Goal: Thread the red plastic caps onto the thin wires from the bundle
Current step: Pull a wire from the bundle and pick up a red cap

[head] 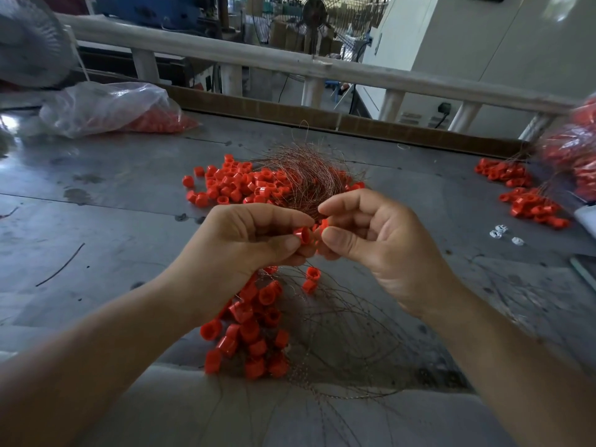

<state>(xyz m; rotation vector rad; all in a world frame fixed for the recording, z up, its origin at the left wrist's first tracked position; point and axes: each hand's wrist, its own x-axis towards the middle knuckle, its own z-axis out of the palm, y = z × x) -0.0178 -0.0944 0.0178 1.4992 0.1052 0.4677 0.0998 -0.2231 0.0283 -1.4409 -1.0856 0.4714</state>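
Observation:
My left hand (245,243) pinches a red plastic cap (302,235) between thumb and fingers and also holds a cluster of threaded caps (254,330) hanging on thin wires below it. My right hand (371,240) pinches a second red cap (323,224) right beside the first; a wire between the fingers is too fine to make out. Behind the hands lies the wire bundle (303,175) next to a pile of loose red caps (232,183). Looped wires (348,337) spread across the table under my right wrist.
A grey metal table (113,221) carries a clear bag of red caps (109,108) at the far left, and more caps (529,204) plus a bag (577,150) at the right. Small white pieces (500,232) lie near them. A white railing (290,64) runs behind.

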